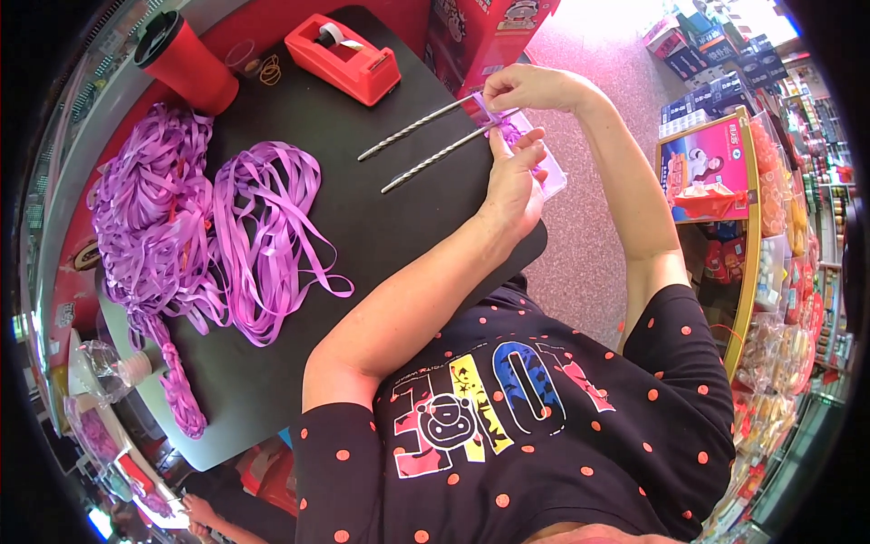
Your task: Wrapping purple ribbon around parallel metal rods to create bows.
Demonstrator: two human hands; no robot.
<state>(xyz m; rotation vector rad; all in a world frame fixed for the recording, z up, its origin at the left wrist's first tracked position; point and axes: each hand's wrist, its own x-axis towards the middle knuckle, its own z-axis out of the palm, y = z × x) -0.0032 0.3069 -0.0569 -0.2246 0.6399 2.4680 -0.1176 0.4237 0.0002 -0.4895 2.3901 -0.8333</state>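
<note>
Two metal rods with twisted ends [417, 170] point left over the black table's far right edge. Purple ribbon [510, 136] is gathered at their right ends, beside a pale pinkish plastic piece [553, 177]. From the near side, my left hand [517, 186] holds the gathered ribbon, thumb against the nearer rod and the other fingers partly curled. Its grip is partly hidden. My right hand [526, 88] reaches round from the right and pinches a strand of ribbon at the farther rod, with thumb and forefinger together.
Left on the black table [381, 236] lie a big heap of purple ribbon [149, 208] and a looser coil [267, 236]. Behind stand a red tumbler [186, 68], rubber bands [270, 70] and a red tape dispenser [344, 59]. Another person's hand [198, 512] shows lower left. Stocked shelves line the right.
</note>
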